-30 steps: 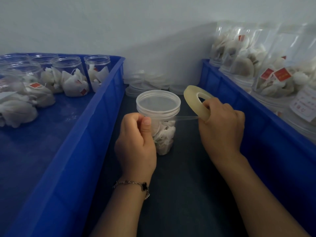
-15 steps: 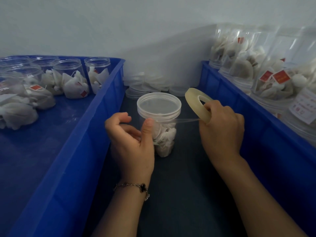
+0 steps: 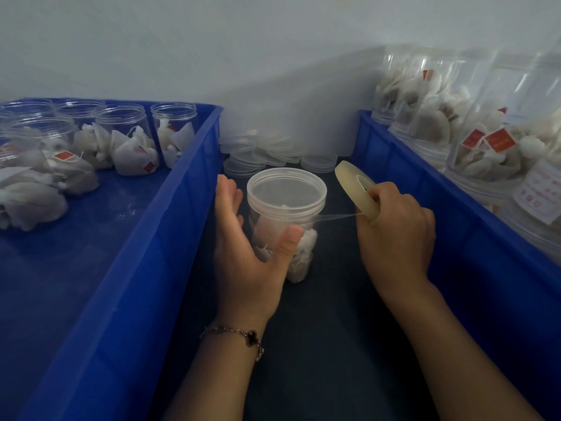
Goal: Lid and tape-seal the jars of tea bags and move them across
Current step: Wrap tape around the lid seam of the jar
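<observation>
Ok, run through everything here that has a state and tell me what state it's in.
Centre jar: lidded, upright, tape strand attached.
Tape roll: partly unwound, strand taut to the jar.
Left hand: fingers straight, thumb pressing the jar.
Right hand: gripping the tape roll.
Jars in left bin: open, unlidded, filled.
Spare lids: loose, stacked behind.

The left hand (image 3: pixel 243 256) covers part of the lidded jar's (image 3: pixel 285 220) near side, hiding the tea bags there. The right hand's (image 3: pixel 394 232) fingers curl out of sight behind the tape roll (image 3: pixel 358 192). Both blue crates (image 3: pixel 170 238) run off the picture's edges. Printing on a label (image 3: pixel 537 192) at right is too blurred to read.
</observation>
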